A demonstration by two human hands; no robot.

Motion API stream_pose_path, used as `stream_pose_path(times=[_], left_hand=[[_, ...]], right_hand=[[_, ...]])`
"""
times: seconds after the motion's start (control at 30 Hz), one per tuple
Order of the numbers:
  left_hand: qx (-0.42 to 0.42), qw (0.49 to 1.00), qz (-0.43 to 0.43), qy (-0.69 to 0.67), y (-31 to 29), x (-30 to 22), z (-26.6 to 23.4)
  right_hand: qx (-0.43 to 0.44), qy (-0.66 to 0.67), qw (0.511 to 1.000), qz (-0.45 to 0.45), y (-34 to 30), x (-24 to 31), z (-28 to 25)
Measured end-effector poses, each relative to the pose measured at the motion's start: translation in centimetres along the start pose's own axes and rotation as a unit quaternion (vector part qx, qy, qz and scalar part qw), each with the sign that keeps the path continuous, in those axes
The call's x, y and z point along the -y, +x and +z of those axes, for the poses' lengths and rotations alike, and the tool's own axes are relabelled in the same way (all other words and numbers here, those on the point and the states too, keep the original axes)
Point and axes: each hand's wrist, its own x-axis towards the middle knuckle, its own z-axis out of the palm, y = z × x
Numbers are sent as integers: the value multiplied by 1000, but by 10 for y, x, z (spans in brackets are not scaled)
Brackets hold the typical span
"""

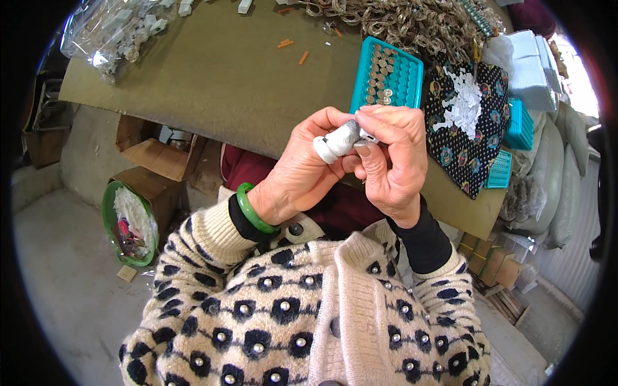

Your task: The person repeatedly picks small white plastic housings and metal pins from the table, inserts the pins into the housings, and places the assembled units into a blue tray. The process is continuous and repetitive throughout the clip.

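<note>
My two hands meet over the table's near edge, around a small whitish, shiny piece (367,136) with a dark slot. It is mostly hidden by fingers, so its kind cannot be made out. My right hand (396,151) pinches it between thumb and fingertips. From the other side my left hand (299,157) closes on it, one finger wrapped in a white covering (338,143) with a grey, worn tip. A green bangle (251,209) circles my left wrist. Just beyond the hands lies a teal tray (409,80) with round gold-coloured pieces (380,72) in its left rows.
A patterned dark cloth (489,138) bears a heap of white strips (465,103). Beaded strands (412,29) pile up at the back, and a clear bag of white pieces (119,32) lies far left. Orange strips (302,58) are scattered on the table (212,71). A green basket (108,225) stands on the floor.
</note>
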Motion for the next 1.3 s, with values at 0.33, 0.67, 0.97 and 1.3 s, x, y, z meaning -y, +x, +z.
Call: stream_pose_path(times=[0.33,0.67,0.97,1.3], left_hand=[[-70,997,-30,-20,-2,13,9],[-35,999,-21,31,-2,10,19],[27,995,17,90,2,9,26],[7,988,-12,153,2,8,21]], right_hand=[[-80,-59,995,-15,-14,-1,9],[-31,-21,997,68,-22,13,-15],[-46,-247,959,134,-40,-43,-92],[5,-337,928,157,-57,-65,-84]])
